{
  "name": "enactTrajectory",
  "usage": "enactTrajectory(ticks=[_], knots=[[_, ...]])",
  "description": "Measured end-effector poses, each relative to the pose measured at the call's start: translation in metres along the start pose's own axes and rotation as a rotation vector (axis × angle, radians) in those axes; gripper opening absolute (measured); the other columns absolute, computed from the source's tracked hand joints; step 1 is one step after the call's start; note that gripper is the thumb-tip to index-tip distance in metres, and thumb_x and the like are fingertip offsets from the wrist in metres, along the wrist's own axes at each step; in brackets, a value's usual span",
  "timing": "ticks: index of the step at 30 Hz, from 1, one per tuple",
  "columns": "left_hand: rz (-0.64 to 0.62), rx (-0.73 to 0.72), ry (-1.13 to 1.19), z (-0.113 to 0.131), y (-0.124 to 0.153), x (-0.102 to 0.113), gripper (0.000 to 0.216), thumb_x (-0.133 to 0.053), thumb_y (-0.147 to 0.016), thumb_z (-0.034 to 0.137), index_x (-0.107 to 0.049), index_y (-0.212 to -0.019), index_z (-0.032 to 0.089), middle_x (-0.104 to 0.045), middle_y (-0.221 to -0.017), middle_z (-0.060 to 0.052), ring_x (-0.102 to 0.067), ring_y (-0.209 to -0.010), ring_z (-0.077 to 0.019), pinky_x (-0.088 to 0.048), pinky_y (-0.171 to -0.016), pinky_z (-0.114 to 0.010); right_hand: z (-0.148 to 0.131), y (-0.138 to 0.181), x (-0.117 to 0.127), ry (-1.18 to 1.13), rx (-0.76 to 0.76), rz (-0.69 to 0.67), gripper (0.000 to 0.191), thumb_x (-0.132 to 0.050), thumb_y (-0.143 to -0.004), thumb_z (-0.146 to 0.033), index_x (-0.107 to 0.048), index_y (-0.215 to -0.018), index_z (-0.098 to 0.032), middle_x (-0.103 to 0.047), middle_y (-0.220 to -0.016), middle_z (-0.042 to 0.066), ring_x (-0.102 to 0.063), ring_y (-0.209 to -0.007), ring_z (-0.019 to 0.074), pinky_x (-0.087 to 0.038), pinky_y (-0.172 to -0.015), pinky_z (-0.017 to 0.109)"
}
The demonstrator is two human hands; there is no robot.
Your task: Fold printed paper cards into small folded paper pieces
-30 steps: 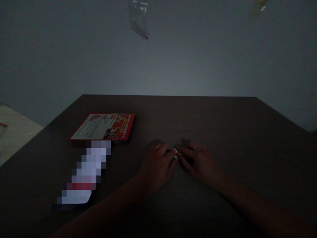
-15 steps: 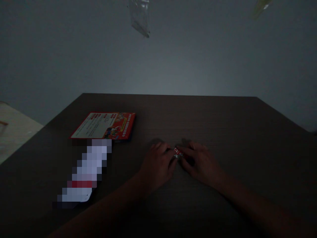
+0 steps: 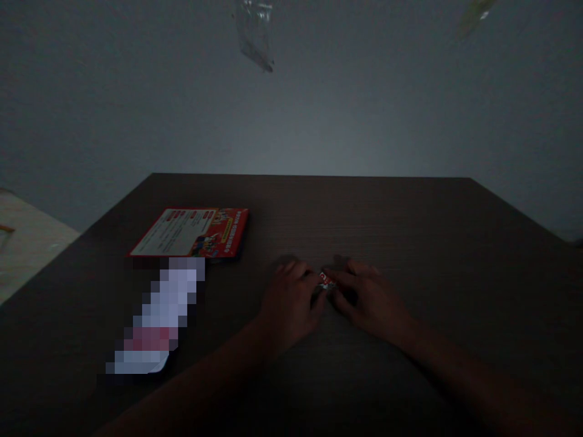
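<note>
The scene is very dark. My left hand (image 3: 291, 300) and my right hand (image 3: 367, 297) rest side by side on a dark wooden table (image 3: 410, 230), fingertips meeting. Between the fingertips sits a small red and white piece (image 3: 326, 280), pinched from both sides. Both hands have their fingers curled in around it. Most of the piece is hidden by the fingers.
A red and white printed box (image 3: 194, 232) lies flat at the left back of the table. Nearer me on the left lies a blurred white sheet with a red band (image 3: 157, 321). A clear plastic bag (image 3: 255, 33) hangs on the wall above.
The hands have barely shifted; the fingers keep working at the small piece in the same spot.
</note>
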State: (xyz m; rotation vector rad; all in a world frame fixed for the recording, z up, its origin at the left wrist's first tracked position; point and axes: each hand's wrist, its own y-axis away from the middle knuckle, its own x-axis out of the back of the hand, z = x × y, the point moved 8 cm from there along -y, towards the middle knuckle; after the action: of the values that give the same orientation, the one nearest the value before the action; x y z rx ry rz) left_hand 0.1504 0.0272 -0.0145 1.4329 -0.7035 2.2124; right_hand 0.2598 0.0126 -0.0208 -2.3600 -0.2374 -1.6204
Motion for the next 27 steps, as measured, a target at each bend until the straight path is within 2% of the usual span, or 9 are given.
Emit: enactTrajectory(ticks=[4, 10, 27], knots=[[0.029, 0.068, 0.003, -0.002, -0.004, 0.001, 0.015, -0.053, -0.083, 0.033, -0.06, -0.089, 0.021, -0.056, -0.092, -0.005, -0.05, -0.093, -0.0225, -0.039, -0.08, -0.038, -0.001, 0.0, 0.0, 0.01, 0.009, 0.001, 0.038, -0.053, -0.083, -0.026, -0.058, -0.121, -0.024, -0.056, -0.087, 0.007, -0.053, -0.083, 0.0207, -0.038, -0.074, 0.033], [0.015, 0.109, -0.005, -0.002, -0.005, 0.001, 0.017, -0.056, -0.082, 0.037, -0.058, -0.09, 0.022, -0.056, -0.093, -0.005, -0.048, -0.095, -0.0244, -0.037, -0.08, -0.04, -0.002, -0.001, 0.002, 0.006, 0.006, -0.005, 0.038, -0.053, -0.082, -0.025, -0.06, -0.12, -0.023, -0.055, -0.085, 0.006, -0.052, -0.08, 0.0205, -0.038, -0.072, 0.033], [-0.016, 0.099, 0.049, -0.011, -0.005, 0.003, 0.018, -0.057, -0.081, 0.035, -0.063, -0.095, 0.026, -0.058, -0.094, -0.004, -0.05, -0.095, -0.0233, -0.038, -0.079, -0.038, -0.001, 0.0, 0.001, 0.012, 0.019, 0.001, 0.038, -0.052, -0.083, -0.027, -0.059, -0.12, -0.023, -0.056, -0.086, 0.006, -0.053, -0.081, 0.0198, -0.038, -0.073, 0.033]])
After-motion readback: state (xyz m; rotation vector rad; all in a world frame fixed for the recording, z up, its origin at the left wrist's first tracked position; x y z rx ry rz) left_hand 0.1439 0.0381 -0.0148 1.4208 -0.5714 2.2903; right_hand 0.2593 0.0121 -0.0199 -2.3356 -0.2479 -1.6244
